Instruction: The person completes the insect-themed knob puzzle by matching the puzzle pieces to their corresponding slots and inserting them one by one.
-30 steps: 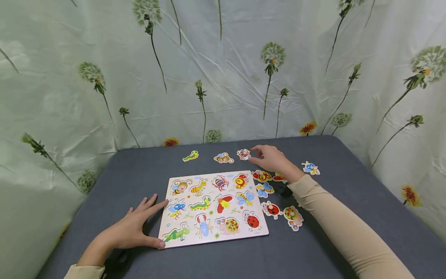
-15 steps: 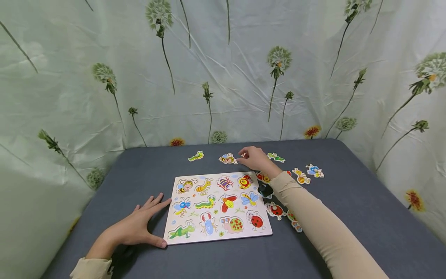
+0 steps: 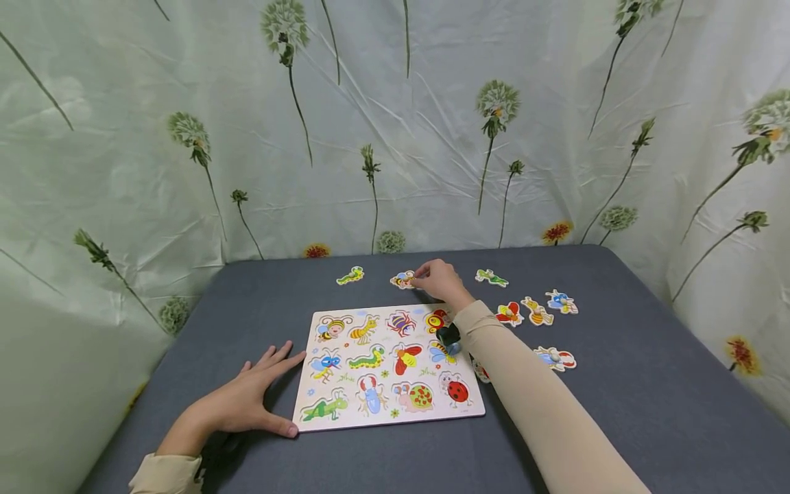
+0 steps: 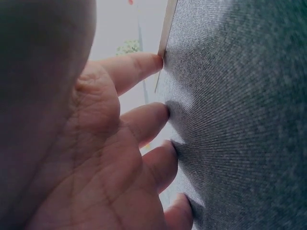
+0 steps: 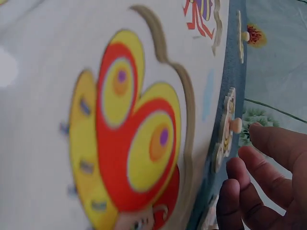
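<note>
My left hand (image 3: 247, 398) lies spread at the left side of the wooden insect puzzle board (image 3: 395, 425). Its thumb touches the lower left corner and the index finger reaches the left edge; in the left wrist view the fingertips (image 4: 154, 61) rest along the board's edge and the cloth. Beyond the board's far edge, my right hand (image 3: 439, 280) reaches over to the bee puzzle piece (image 3: 402, 279). In the right wrist view the loosely bent fingers are right beside that piece's wooden knob (image 5: 236, 125), with nothing held. The spider piece is hidden behind this hand.
A caterpillar piece (image 3: 350, 276) lies at the back left, a grasshopper piece (image 3: 492, 278) at the back right. Right of the board lie a red moth piece (image 3: 509, 313), a yellow insect piece (image 3: 537, 312), a blue mosquito piece (image 3: 562, 302) and a beetle piece (image 3: 555, 358). My right forearm hides others.
My right hand has moved left, from beside the spider piece to the bee piece. The forearm now covers more pieces and part of the board. The left hand stays at the board's edge.
</note>
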`<state>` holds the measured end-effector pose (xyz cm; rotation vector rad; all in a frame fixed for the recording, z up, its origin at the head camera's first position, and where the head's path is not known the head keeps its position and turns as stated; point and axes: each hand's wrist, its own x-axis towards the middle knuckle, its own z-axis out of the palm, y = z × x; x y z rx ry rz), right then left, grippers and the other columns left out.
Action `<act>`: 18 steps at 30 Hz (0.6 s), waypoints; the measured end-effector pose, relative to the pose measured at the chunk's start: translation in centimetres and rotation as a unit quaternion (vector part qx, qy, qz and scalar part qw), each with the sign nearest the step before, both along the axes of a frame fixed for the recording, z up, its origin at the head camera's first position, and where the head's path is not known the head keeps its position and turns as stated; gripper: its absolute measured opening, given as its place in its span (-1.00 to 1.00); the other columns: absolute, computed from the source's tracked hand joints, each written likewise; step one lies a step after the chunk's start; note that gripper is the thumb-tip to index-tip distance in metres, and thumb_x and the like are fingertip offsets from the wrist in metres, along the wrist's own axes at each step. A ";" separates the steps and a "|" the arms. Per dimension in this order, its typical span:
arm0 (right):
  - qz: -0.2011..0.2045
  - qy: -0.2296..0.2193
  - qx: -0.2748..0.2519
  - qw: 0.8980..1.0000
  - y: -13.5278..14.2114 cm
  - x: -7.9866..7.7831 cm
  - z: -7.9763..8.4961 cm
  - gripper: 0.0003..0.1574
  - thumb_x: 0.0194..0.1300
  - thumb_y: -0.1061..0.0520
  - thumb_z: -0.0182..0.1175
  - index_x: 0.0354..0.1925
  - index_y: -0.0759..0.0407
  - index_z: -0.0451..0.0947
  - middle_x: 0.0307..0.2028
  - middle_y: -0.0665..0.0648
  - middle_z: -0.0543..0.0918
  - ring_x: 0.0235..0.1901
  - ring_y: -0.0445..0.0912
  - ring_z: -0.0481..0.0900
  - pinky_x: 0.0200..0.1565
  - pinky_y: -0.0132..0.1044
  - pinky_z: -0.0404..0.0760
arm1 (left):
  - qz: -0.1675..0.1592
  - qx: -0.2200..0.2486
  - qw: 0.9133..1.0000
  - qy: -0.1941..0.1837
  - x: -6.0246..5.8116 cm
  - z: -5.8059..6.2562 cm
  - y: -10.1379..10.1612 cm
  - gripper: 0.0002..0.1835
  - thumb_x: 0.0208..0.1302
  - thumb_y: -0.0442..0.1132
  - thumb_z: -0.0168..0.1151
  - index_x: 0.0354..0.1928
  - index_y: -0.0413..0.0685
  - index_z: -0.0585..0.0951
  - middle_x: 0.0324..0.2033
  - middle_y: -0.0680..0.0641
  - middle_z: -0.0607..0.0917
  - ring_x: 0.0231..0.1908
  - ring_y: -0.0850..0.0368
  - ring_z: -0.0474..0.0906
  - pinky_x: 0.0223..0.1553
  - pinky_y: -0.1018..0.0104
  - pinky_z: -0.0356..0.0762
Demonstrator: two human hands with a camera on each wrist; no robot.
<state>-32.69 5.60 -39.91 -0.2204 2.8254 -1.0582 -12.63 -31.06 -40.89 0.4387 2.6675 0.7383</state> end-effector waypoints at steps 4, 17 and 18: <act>-0.030 -0.007 0.005 1.000 -0.8 -0.3 -0.3 -0.67 0.52 -0.06 0.36 0.06 0.12 0.78 0.12 0.21 0.76 0.08 0.15 0.69 0.13 0.10 0.65 | -0.001 0.000 1.000 0.002 0.0 0.1 0.0 0.36 -0.09 0.22 0.75 0.73 0.13 0.17 0.71 -0.40 -0.02 0.64 -0.64 -0.24 0.39 -0.81 -0.25; -0.100 -0.010 -0.001 0.995 -2.7 -0.8 -0.7 -0.73 0.43 -0.06 0.46 -0.10 0.10 0.81 0.02 0.16 0.82 0.06 0.13 0.74 0.13 0.06 0.65 | -0.003 -0.001 1.000 0.006 0.0 0.0 -0.2 0.35 -0.07 0.24 0.74 0.73 0.15 0.18 0.71 -0.39 -0.02 0.64 -0.64 -0.24 0.39 -0.81 -0.25; -0.105 -0.009 0.001 0.994 -2.7 -0.8 -0.6 -0.73 0.42 -0.07 0.46 -0.12 0.09 0.82 0.01 0.15 0.83 0.06 0.13 0.74 0.15 0.07 0.65 | -0.003 -0.002 1.000 0.006 0.0 0.0 -0.2 0.35 -0.07 0.24 0.74 0.73 0.15 0.18 0.71 -0.39 -0.02 0.64 -0.64 -0.24 0.39 -0.81 -0.25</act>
